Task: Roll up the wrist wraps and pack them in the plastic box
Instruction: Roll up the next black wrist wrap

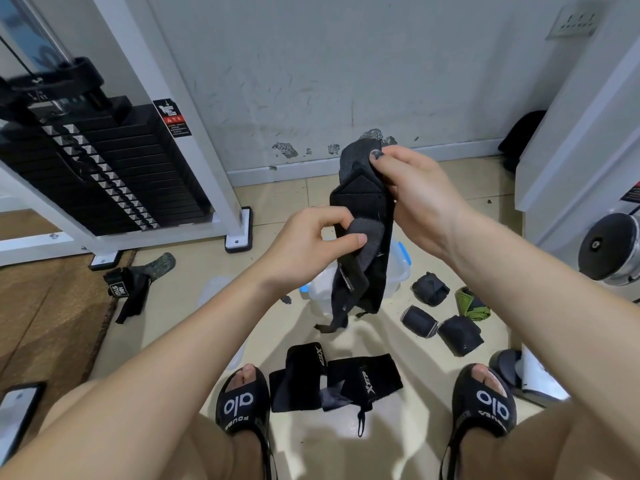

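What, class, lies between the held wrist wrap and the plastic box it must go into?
Nothing visible. The wrist wrap, gripped by the left hand and right hand, hangs directly over the plastic box, hiding part of the opening.

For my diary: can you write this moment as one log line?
step: rolling | left hand: pinches wrap | right hand: holds wrap top | box: on floor, behind wrap

— Where are the arms?
— Both bare forearms reach forward and converge in front of the body, held above the floor.
— The left hand (311, 237)?
— Fingers curled, thumb and forefinger pinching the grey inner fold of the long black fabric wrist wrap (360, 237).
— The right hand (419, 195)?
— Higher, wrist bent, fingers gripping the wrap's upper end.
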Tool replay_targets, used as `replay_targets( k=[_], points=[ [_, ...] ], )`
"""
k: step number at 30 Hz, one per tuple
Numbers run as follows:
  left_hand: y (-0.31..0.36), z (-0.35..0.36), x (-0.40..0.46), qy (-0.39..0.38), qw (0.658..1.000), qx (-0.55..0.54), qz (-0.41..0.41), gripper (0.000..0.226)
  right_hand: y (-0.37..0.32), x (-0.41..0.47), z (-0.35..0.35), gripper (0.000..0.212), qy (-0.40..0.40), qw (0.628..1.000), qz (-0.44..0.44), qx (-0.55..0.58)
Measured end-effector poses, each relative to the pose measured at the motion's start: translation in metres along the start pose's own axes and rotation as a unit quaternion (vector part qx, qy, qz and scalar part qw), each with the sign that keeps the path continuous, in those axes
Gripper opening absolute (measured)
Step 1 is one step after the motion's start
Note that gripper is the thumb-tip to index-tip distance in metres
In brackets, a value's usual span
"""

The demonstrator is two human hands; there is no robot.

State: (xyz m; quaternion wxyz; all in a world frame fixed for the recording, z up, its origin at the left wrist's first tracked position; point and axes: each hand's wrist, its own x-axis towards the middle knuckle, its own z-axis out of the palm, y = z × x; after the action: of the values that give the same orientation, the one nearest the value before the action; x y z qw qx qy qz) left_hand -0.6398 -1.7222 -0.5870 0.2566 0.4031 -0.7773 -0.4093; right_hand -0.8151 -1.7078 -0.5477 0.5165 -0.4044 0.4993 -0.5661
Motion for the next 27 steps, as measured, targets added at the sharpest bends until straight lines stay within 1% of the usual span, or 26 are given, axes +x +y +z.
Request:
replay_targets(
  k=[3,5,6,7,8,9,10,11,13,15,16,18,22,25,27],
  points=[
    [-0.001,0.003,0.002,0.022,0.999,-0.038,-0.005,0.022,-0.003,-0.001,0.004,0.019,-0.006,0.999,-0.004,0.037],
    [0.000,0.003,0.003,0.039,0.998,-0.050,-0.007,0.024,-0.003,0.000,0.005,0.015,0.016,0.999,-0.002,0.038],
    [0.000,0.003,0.004,0.048,0.997,-0.056,-0.008,0.023,-0.002,0.001,0.004,0.011,0.041,0.999,-0.001,0.003],
    [0.001,0.002,0.004,0.059,0.996,-0.062,-0.011,0.021,0.001,0.001,0.001,0.006,0.070,0.996,0.004,-0.057],
    [0.002,0.002,0.005,0.074,0.995,-0.069,-0.013,0.019,0.004,0.000,-0.002,0.010,0.099,0.987,0.014,-0.125],
    [0.002,0.001,0.006,0.090,0.993,-0.079,-0.015,0.018,0.007,-0.005,-0.003,0.018,0.120,0.976,0.024,-0.179],
    [0.002,0.000,0.007,0.106,0.990,-0.096,-0.018,0.017,0.010,-0.009,-0.003,0.026,0.132,0.969,0.034,-0.208],
    [0.001,-0.001,0.009,0.120,0.986,-0.117,-0.022,0.016,0.013,-0.013,-0.002,0.032,0.126,0.966,0.045,-0.219],
    [0.000,-0.003,0.012,0.141,0.977,-0.155,-0.032,0.019,0.019,-0.021,0.003,0.038,0.068,0.968,0.074,-0.231],
    [0.001,-0.005,0.013,0.151,0.970,-0.184,-0.047,0.024,0.024,-0.027,0.008,0.038,0.009,0.963,0.093,-0.255],
    [0.002,-0.005,0.014,0.157,0.966,-0.198,-0.055,0.025,0.025,-0.029,0.009,0.035,-0.005,0.960,0.094,-0.264],
    [0.004,-0.006,0.014,0.171,0.956,-0.227,-0.069,0.026,0.026,-0.031,0.010,0.032,-0.005,0.962,0.085,-0.260],
    [0.010,-0.008,0.014,0.180,0.938,-0.280,-0.094,0.027,0.029,-0.030,0.008,0.034,0.014,0.970,0.040,-0.239],
    [0.014,-0.011,0.014,0.166,0.931,-0.308,-0.108,0.014,0.031,-0.028,0.007,0.030,0.005,0.971,0.015,-0.238],
    [0.016,-0.013,0.014,0.153,0.928,-0.321,-0.112,0.012,0.031,-0.026,0.007,0.029,-0.006,0.975,0.010,-0.221]
  ],
)
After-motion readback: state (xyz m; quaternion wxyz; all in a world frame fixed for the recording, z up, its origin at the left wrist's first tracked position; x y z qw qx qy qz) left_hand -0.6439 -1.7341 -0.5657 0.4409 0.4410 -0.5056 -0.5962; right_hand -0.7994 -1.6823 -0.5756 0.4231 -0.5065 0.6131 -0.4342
